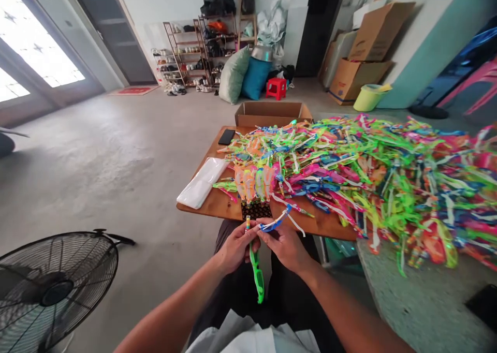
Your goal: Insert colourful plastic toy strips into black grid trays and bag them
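Left hand (235, 247) is what I read first: its fingers are closed in a pinch around the upper end of a green piece (256, 273), whose long axis runs almost straight from 12 to 6 o'clock, the free end hanging down over the lap. Right hand (285, 247) sits just beside it at 3 o'clock, fingertips closed on a blue piece (274, 223) that slants from about 8 to 2 o'clock. The blue piece's lower end meets the top of the green piece right between the two thumbs; I cannot tell whether the two parts are actually joined or only touching. A white strip (298, 225) trails off the blue piece toward 4 o'clock. Both hands are equally close to that meeting point. Moving outward, at 12 o'clock from the hands a black holder (255, 209) stands at the near edge of the wooden table (217, 203), with a row of orange pieces (254, 182) upright in it. A stack of clear bags (202, 182) lies at 11 o'clock, and the big heap of coloured pieces (368, 172) spreads from 1 to 3 o'clock. A floor fan (54, 285) stands well apart at 8 o'clock.
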`<state>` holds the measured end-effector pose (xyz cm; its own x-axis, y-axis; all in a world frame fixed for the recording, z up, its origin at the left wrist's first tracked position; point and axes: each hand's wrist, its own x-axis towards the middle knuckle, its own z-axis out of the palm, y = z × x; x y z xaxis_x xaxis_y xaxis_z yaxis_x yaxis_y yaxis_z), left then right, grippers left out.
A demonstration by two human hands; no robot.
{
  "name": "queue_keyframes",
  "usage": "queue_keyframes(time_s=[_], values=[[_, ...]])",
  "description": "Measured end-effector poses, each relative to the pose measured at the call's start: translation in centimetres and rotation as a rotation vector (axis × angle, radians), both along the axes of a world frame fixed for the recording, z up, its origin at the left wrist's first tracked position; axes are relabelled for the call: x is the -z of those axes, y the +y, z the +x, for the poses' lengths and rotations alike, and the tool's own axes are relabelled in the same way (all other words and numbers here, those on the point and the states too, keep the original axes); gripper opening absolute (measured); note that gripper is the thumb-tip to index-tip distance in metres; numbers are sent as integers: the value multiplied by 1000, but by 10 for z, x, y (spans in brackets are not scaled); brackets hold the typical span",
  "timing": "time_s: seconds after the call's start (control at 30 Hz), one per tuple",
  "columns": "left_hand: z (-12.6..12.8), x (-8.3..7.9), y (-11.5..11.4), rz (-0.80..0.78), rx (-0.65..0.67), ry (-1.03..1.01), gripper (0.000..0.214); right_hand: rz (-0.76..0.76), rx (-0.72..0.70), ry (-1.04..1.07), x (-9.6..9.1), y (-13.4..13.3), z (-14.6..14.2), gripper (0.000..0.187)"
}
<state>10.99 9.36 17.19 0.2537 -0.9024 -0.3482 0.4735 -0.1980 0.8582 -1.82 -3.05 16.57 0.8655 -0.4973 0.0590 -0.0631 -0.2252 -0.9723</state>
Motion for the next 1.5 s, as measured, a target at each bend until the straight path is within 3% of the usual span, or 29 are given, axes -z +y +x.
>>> queue_keyframes(time_s=[0.1, 0.2, 0.3, 0.37, 0.47, 0.6, 0.73, 0.83, 0.9, 1.07, 1.27, 1.37, 1.5], values=[[5, 11, 10, 38, -47, 60, 58, 5, 48, 43, 17, -2, 9, 34], [16, 23, 17, 105, -143, 102, 50, -19, 169, 83, 26, -21, 21, 35], [29, 36, 24, 120, -237, 28, 38, -137, 245, 136, 31, -42, 38, 32], [38, 44, 29, 116, -220, -76, 36, -181, 217, 162, 33, -49, 49, 31], [51, 53, 39, 167, -150, -381, 36, -174, 156, 171, 34, -50, 60, 32], [58, 65, 54, 262, -185, -960, 32, -146, 167, 169, 35, -48, 68, 33], [54, 72, 64, 238, -251, -1272, 52, -111, 196, 189, 37, -49, 73, 31], [52, 70, 71, 146, -141, -1568, 34, -139, 220, 203, 40, -50, 76, 26], [56, 66, 76, 88, -8, -1693, 33, -175, 237, 199, 43, -50, 77, 23], [74, 56, 92, -25, 325, -1707, 45, -249, 250, 178, 45, -50, 79, 24], [93, 52, 97, 79, 442, -1627, 36, -353, 276, 193, 43, -51, 80, 32], [98, 50, 95, 109, 411, -1519, 31, -356, 261, 174, 39, -52, 80, 34], [94, 47, 82, 114, 84, -1262, 24, -305, 223, 181, 34, -53, 78, 35]])
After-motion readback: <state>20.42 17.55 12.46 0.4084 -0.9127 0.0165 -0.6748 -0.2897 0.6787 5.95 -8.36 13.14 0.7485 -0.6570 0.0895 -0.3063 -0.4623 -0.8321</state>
